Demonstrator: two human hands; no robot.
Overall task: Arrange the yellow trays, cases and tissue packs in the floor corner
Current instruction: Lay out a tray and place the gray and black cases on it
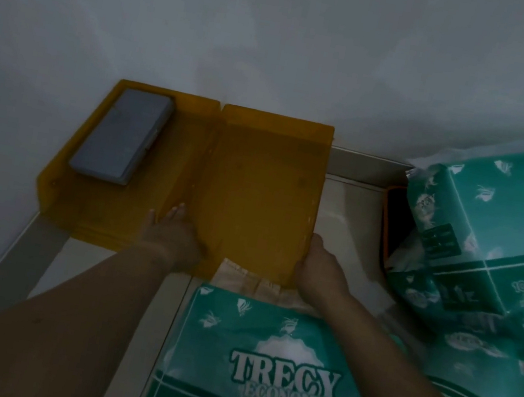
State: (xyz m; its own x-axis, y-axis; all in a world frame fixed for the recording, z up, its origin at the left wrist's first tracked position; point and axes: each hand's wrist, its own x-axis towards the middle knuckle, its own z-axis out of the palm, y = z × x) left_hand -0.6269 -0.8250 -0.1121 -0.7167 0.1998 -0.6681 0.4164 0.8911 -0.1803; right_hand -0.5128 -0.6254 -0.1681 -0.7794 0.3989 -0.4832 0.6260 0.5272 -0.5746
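Tray (256, 180) between left fingers (175, 213), straight along its left wall, and right fingers (314, 246), curled over its right wall.

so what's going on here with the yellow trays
A person has both hands on the right yellow tray. The left hand lies flat at its left side and the right hand grips its right edge. The tray sits beside the left yellow tray, which holds a grey case, against the wall. Green tissue packs lie nearby.
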